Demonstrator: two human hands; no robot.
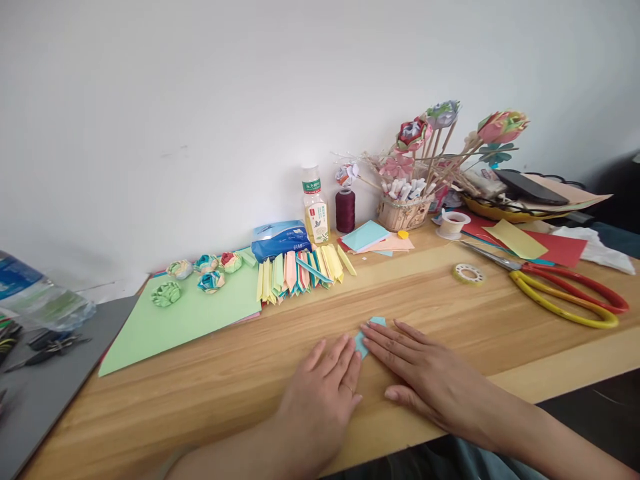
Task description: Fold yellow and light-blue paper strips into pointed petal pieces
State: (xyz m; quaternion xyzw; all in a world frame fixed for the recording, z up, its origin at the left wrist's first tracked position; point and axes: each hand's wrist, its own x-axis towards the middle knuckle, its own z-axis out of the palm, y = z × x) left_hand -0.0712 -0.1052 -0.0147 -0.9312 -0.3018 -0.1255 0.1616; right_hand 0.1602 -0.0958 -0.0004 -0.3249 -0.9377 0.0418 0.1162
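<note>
A small piece of light blue paper (pixel 361 344), seemingly folded, lies flat on the wooden table, partly covered by my fingers. My left hand (pixel 325 387) rests on the table with its fingers stretched out, the tips at the paper's left edge. From the right, my right hand (pixel 417 360) lies flat with its fingertips pressing on the paper and its thumb apart. Beyond my hands stands a row of folded paper strips (pixel 300 272) in yellow, green, pink and blue.
Large scissors (pixel 555 283) lie on the right, near a tape roll (pixel 469 273). At the back are a tissue pack (pixel 281 240), a bottle (pixel 315 207), a thread spool (pixel 345 211) and a basket (pixel 405 212) of paper flowers. Green sheets (pixel 190 333) at left bear several paper rosettes (pixel 166 293).
</note>
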